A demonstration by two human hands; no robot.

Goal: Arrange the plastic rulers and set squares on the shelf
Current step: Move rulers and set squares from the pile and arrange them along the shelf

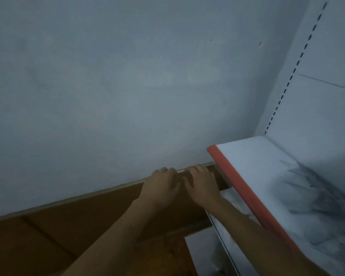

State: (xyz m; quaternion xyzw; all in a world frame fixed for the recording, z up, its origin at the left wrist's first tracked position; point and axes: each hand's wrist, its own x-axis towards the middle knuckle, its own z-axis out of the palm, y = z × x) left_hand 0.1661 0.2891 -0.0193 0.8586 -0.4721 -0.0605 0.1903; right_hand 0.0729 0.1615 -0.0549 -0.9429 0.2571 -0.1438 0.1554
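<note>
Head view, dim and blurry. Both hands reach forward and down to where the pale blue-grey wall (pixel 127 86) meets the brown wooden floor (pixel 68 226).

Left hand (pixel 163 188): back of hand up, fingers curled over toward the wall base. Grip state: cannot tell whether it holds anything, the underside is hidden.

Right hand (pixel 202 186): just beside the left, fingers spread and laid flat, tips near a thin pale strip (pixel 184 171) that shows between the two hands along the wall base. Grip looks relaxed, not clamped on anything. Too blurred to say whether that strip is a ruler or the skirting edge.

White metal shelf with a red front edge strip (pixel 247 196) sits on the right, running from near the wall corner toward the camera. Right forearm passes just below its red edge. Shelf top carries only a dark smudged shadow (pixel 317 196). White perforated back panel with a slotted upright (pixel 299 62) rises behind it.

A lower white shelf level (pixel 227 232) shows under the forearm; its contents are unclear.

Plastic rulers and set squares: cannot be made out with any confidence.
</note>
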